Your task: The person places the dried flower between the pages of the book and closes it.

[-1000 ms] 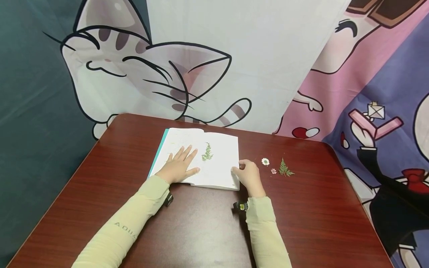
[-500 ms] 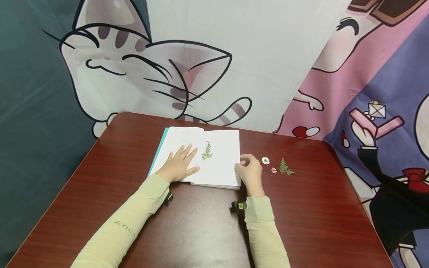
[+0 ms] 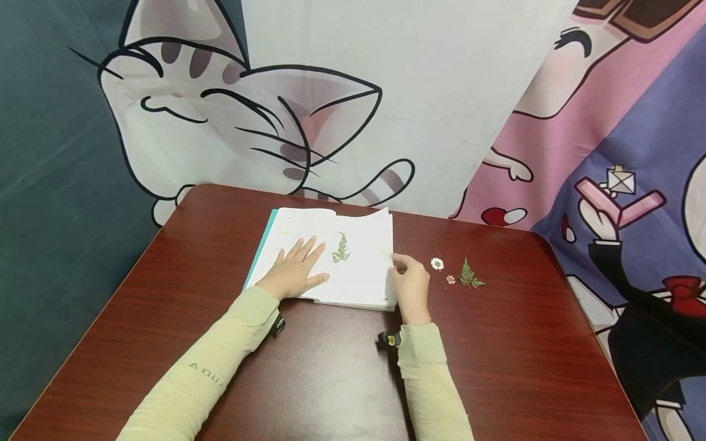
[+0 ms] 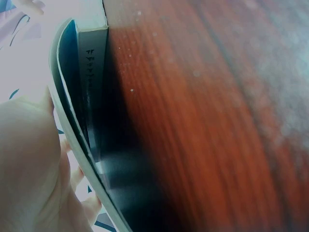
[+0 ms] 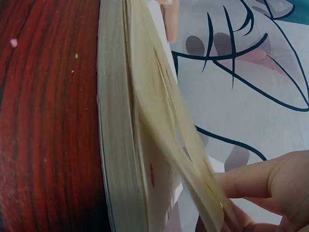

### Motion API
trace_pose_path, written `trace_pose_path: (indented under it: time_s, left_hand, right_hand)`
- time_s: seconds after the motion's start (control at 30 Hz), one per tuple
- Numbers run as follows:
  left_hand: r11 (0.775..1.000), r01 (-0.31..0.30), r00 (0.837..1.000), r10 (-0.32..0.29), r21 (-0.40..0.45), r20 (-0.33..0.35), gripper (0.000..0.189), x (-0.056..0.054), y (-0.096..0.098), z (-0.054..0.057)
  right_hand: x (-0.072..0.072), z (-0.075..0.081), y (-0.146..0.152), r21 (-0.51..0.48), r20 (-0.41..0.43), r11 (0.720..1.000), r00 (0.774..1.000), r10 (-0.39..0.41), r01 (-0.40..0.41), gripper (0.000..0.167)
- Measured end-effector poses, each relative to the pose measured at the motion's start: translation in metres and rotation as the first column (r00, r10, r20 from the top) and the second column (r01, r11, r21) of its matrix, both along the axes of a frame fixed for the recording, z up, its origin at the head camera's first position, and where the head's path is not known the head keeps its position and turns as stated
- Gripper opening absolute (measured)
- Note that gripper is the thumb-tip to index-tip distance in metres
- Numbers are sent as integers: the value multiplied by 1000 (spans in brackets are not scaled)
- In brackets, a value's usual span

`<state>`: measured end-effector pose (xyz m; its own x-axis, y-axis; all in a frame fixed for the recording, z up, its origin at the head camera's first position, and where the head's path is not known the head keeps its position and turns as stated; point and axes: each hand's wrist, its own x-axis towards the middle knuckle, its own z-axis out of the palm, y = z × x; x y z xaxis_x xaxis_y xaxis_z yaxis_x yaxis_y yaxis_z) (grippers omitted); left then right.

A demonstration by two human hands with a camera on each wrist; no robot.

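Note:
An open book (image 3: pixel 364 285) with a teal cover edge lies on the table in the head view, a pressed green fern sprig (image 3: pixel 341 249) on its right-hand page. My left hand (image 3: pixel 292 275) rests on the left-hand page with its fingers spread; the left wrist view shows its palm side (image 4: pixel 29 159) beside the curved cover. At the book's right edge, my right hand (image 3: pixel 410 285) pinches several pages between thumb and fingers. Those pages (image 5: pixel 169 130) bow up from the thick block beneath in the right wrist view.
Right of the book lie a white daisy-like flower (image 3: pixel 437 264), a small pink flower (image 3: pixel 450 280) and a second green fern leaf (image 3: pixel 470 275). Behind the reddish-brown table (image 3: pixel 309 373) hangs a cartoon-printed cloth (image 3: pixel 441 110).
The right-hand pages have come up at the edge, and their far corner now sticks up. My right hand moved outward slightly, then a little back. My left hand stays put.

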<state>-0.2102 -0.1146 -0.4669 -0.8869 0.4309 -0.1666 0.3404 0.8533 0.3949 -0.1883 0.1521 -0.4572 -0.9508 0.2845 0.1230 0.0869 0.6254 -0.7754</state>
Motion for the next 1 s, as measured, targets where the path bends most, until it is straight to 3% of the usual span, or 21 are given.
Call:
trace_pose_path:
  time_s: [0.2, 0.43, 0.53, 0.67, 0.7, 0.83, 0.9, 1.0]
  left_hand:
    - [1000, 3, 1000, -3, 11, -2, 79, -1, 0, -2]
    - [1000, 3, 1000, -3, 14, -1, 79, -3, -1, -5]
    - [1000, 3, 1000, -3, 11, -5, 80, -4, -1, -8]
    - [1000, 3, 1000, -3, 21, -5, 79, -4, -1, -8]
    - [1000, 4, 1000, -4, 22, -4, 79, -4, -2, -7]
    - [1000, 9, 1000, -9, 24, 10, 79, -4, -5, -4]
    - [999, 16, 1000, -17, 40, 10, 79, -5, -7, -2]
    - [998, 30, 1000, -30, 61, 2, 78, -5, -10, 0]
  right_hand:
    - [-1, 0, 1, -19, -13, 1000, 1000, -4, 4, 31]
    - [-5, 7, -1, -220, -23, 975, 1000, -4, -2, 30]
    - [-7, 11, -4, -385, -36, 922, 999, 18, -31, 28]
    - [-12, 12, -11, -605, -28, 792, 996, 81, -81, 31]
    - [-14, 10, -12, -629, -26, 772, 995, 101, -94, 31]
    - [-22, 0, -17, -647, -43, 741, 979, 201, -181, 32]
    - [-24, -5, -20, -630, -57, 741, 965, 255, -233, 32]
    - [-26, -9, -24, -605, -85, 723, 930, 358, -333, 35]
